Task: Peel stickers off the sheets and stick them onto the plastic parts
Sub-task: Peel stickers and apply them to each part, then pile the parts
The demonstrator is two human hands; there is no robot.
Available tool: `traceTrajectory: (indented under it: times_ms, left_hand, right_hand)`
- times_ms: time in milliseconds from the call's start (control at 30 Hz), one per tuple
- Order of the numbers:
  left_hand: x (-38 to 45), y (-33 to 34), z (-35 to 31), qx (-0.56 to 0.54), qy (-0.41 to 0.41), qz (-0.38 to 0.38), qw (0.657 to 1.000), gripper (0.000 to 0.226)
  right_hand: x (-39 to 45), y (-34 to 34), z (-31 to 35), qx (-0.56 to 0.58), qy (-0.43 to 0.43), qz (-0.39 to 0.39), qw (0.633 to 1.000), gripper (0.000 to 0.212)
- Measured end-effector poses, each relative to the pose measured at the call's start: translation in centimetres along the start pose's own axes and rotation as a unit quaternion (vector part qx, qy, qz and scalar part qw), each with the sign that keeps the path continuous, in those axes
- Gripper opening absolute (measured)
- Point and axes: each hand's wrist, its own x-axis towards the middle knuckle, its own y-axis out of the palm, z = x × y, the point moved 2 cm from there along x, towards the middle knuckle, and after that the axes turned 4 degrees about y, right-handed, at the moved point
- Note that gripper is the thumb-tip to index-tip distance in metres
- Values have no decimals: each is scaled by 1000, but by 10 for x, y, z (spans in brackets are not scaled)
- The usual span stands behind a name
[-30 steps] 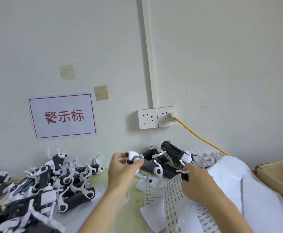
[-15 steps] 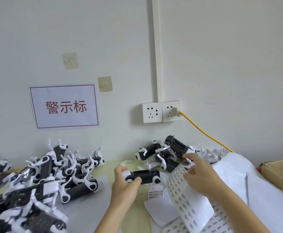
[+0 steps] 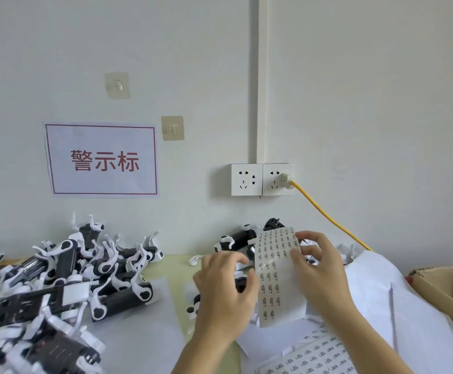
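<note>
My left hand [image 3: 224, 290] grips a black-and-white plastic part [image 3: 194, 306] low over the table. The hand covers most of the part, and only its ends show. My right hand [image 3: 319, 271] holds a sticker sheet [image 3: 272, 273] upright just right of the left hand. Its thumb pinches the sheet's front and its fingers curl over the top edge. Rows of small printed stickers cover the sheet. My left fingertips are close to the sheet's left edge. I cannot tell whether they touch it.
A big heap of black-and-white parts [image 3: 71, 279] fills the left of the table, and a smaller heap [image 3: 236, 240] lies against the wall behind the sheet. More sticker sheets [image 3: 314, 354] and white paper [image 3: 381, 292] lie at right, beside a cardboard box [image 3: 449, 287]. A yellow cable [image 3: 327, 217] runs from the wall socket.
My left hand has brought the part down and right, next to the sheet. My right hand has lifted the sticker sheet upright in front of the back heap.
</note>
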Motion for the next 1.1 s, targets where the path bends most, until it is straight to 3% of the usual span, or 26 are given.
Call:
traceTrajectory:
  times_ms: [100, 167, 267, 367, 467, 633, 967, 1100]
  left_hand:
    - [-2, 6, -6, -36, -16, 33, 999, 21]
    - [-1, 5, -7, -120, -63, 32, 990, 17]
    - [1, 1, -5, -269, -139, 42, 952, 11]
    - [3, 0, 0, -324, -184, 31, 927, 12]
    - [4, -2, 7, -356, -234, -27, 904, 12]
    - [5, -5, 19, -376, -271, -92, 881, 14]
    - [4, -7, 18, -342, -232, -137, 900, 16]
    - [3, -9, 15, -248, -160, -168, 941, 17]
  right_hand:
    - [-3, 5, 1, 34, 8, -19, 999, 22]
    - [-4, 7, 1, 63, 24, -31, 997, 21]
    - [-5, 7, 2, 103, 44, -32, 993, 18]
    - [-6, 9, 0, 119, 59, -10, 991, 18]
    - [-8, 16, -3, 129, 129, 75, 980, 28]
    - [-20, 28, -2, 48, 195, 272, 941, 13]
    - [-24, 31, 0, 65, 162, 278, 945, 13]
    - [-19, 29, -3, 76, 168, 216, 959, 10]
